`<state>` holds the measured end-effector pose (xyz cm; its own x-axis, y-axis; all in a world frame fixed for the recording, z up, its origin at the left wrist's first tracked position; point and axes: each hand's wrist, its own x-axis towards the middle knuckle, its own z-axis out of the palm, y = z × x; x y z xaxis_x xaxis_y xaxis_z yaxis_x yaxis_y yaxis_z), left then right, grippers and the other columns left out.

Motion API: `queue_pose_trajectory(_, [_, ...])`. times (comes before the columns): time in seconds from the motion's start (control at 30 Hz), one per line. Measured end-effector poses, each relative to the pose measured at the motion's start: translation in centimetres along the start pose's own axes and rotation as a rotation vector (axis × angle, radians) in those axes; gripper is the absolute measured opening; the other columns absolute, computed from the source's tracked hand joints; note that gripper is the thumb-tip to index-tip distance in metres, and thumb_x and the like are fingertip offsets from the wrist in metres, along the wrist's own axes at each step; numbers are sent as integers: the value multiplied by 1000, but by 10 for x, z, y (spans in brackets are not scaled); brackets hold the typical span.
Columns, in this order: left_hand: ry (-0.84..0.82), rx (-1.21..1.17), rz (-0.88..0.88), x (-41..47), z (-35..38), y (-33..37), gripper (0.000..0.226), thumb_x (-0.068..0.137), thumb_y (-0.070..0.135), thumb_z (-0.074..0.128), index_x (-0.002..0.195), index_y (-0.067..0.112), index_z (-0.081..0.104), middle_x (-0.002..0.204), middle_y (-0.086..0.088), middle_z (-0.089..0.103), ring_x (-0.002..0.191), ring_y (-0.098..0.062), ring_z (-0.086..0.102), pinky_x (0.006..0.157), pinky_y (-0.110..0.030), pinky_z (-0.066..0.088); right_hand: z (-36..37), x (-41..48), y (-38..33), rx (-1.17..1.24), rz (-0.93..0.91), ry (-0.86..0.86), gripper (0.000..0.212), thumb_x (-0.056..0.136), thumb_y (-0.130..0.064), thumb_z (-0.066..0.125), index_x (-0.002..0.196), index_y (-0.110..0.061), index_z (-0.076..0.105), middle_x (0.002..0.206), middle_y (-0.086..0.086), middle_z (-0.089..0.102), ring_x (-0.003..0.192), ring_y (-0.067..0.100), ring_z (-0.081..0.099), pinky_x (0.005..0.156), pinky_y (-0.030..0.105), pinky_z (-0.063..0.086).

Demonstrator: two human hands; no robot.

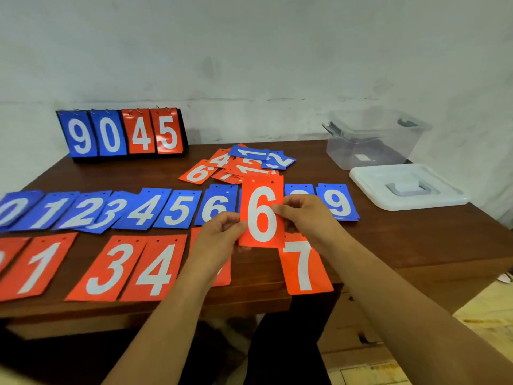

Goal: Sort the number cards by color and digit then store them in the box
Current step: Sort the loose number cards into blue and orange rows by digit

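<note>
Both hands hold a red 6 card (262, 215) upright above the table; my left hand (219, 234) pinches its left edge and my right hand (305, 218) its right edge. A row of blue cards (177, 208) runs from 0 to 9 across the table, partly hidden behind the held card. Nearer me lies a row of red cards (116, 266) showing 1, 3, 4, and a red 7 (304, 266); one red card is mostly hidden under my left hand. An unsorted pile of cards (244, 163) lies behind. The clear plastic box (372, 140) stands open at the back right.
The box's white lid (408, 187) lies on the table in front of the box. A flip scoreboard (122, 133) reading 9 0 4 5 stands at the back left against the wall. The brown wooden table (402, 240) has its front edge near me.
</note>
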<state>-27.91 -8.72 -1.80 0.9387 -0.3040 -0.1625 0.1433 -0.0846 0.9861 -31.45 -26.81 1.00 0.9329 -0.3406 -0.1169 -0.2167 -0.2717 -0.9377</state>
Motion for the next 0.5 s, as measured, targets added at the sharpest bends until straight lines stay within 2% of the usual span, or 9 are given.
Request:
queue_pose_trajectory(0.07, [55,115,83,-3,-23,-3,8,94,17,63,101,16,65,94,-3,74,82,-15,72,73,-30,60,-1,0,-3,17,-9,44,9,89,-27,69,94,-21,64,88,-3,70,70,7,68,54,18,54])
queue_pose_trajectory(0.17, [107,463,233,-10,-60,-14,6,90,21,67,94,25,65,90,7,70,85,-10,67,68,-20,53,6,-1,-5,-128,6,56,26,85,-24,73,107,-16,61,97,2,66,69,8,65,50,18,51])
queue_pose_trajectory(0.23, [73,734,303,-14,-77,-22,11,88,28,69,97,31,63,97,17,63,92,-3,60,77,-19,50,17,0,0,-261,42,48,30,82,-26,76,106,-17,60,101,3,64,77,14,66,60,23,53])
queue_pose_trajectory(0.33, [-44,983,340,-21,-86,-32,29,89,41,66,117,37,60,122,21,51,113,1,47,92,-17,39,35,0,11,-413,54,31,30,82,-27,77,104,-18,60,110,3,63,96,18,64,74,28,54])
queue_pose_trajectory(0.4, [-93,1087,358,-23,-88,-38,38,91,41,62,129,35,57,134,18,47,123,-1,41,95,-15,32,45,-2,17,-500,37,37,28,83,-27,75,104,-15,61,109,3,64,94,16,61,74,25,50])
queue_pose_trajectory(0.5, [-90,1143,388,-24,-87,-41,39,94,40,59,133,35,56,140,16,46,128,-2,39,97,-15,28,54,-6,23,-639,28,62,22,88,-27,70,100,-13,58,106,5,64,85,14,57,66,22,45])
